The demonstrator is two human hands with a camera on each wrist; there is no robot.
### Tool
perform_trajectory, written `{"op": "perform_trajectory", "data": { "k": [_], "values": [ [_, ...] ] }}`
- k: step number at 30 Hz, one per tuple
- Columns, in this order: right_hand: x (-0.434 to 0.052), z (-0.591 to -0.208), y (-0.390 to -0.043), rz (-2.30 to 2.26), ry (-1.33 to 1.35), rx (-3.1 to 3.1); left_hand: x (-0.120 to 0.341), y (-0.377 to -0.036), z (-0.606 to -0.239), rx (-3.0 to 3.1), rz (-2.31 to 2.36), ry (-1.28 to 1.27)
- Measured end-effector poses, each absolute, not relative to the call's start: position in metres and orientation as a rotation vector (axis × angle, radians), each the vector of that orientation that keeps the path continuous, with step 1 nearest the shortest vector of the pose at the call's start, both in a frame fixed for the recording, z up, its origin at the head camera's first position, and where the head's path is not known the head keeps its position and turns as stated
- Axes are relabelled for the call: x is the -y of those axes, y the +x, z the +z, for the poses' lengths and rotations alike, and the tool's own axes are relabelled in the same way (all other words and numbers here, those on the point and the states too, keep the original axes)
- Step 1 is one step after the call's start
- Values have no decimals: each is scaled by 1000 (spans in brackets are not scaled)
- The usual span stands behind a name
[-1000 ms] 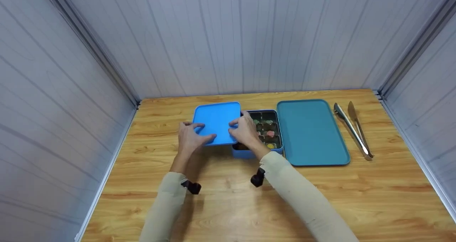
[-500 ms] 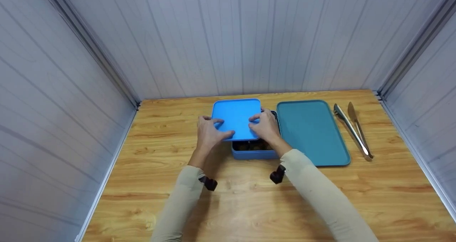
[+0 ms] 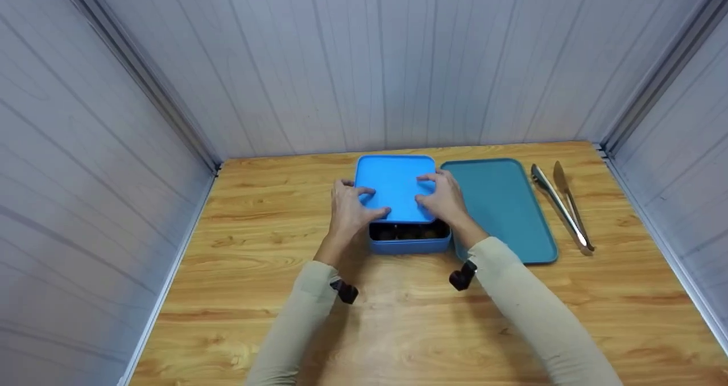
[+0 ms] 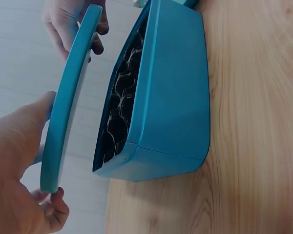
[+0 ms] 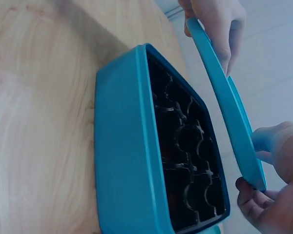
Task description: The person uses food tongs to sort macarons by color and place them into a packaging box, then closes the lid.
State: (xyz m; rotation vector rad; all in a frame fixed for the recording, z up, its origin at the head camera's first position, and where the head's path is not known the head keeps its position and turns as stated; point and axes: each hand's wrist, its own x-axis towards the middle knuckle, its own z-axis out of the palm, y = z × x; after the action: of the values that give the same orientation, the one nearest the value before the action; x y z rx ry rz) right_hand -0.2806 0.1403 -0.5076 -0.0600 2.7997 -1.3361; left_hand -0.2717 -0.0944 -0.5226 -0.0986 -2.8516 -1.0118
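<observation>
A flat blue lid (image 3: pixel 395 187) with a raised rim is held level above a blue box (image 3: pixel 409 246). My left hand (image 3: pixel 348 208) grips its left edge, thumb on top and fingertips curled under, as the left wrist view shows. On the opposite edge my right hand (image 3: pixel 446 198) pinches the lid the same way. Both wrist views show a gap between the lid (image 4: pixel 68 105) and the box (image 5: pixel 127 141). Inside the box sits a dark divider (image 5: pixel 188 141) with several compartments; in the head view the lid hides most of it.
A teal tray (image 3: pixel 506 215) lies just right of the box, partly behind the right hand and forearm. Farther right are metal tongs (image 3: pixel 560 207) and a long-handled utensil with a flat brown blade (image 3: pixel 561 175). Pale panel walls (image 3: pixel 364 62) enclose the wooden table (image 3: pixel 273 221).
Both hands have carried the lid rightward from the box's left side until it hangs over the box, covering the compartments from the head view. Box, tray and utensils stay put.
</observation>
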Motion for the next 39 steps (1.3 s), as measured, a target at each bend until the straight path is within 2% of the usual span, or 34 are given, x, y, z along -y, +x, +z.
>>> {"op": "perform_trajectory", "data": {
  "k": [5, 13, 27, 32, 39],
  "values": [
    [-155, -498, -285, -1450, -53, -2689, 92, -270, -523, 2789, -1031, -152],
    [-177, -485, -294, -1625, 111, -2417, 95, -266, -525, 2710, -961, -317],
    [-190, -476, -297, -1687, 3, -2419, 101, -264, -526, 2557, -889, -516],
    [-193, -464, -295, -1720, -20, -2476, 99, -263, -521, 2479, -1054, -541],
    [-199, -455, -293, -1799, -108, -2593, 97, -263, -508, 2406, -1519, -463]
  ]
}}
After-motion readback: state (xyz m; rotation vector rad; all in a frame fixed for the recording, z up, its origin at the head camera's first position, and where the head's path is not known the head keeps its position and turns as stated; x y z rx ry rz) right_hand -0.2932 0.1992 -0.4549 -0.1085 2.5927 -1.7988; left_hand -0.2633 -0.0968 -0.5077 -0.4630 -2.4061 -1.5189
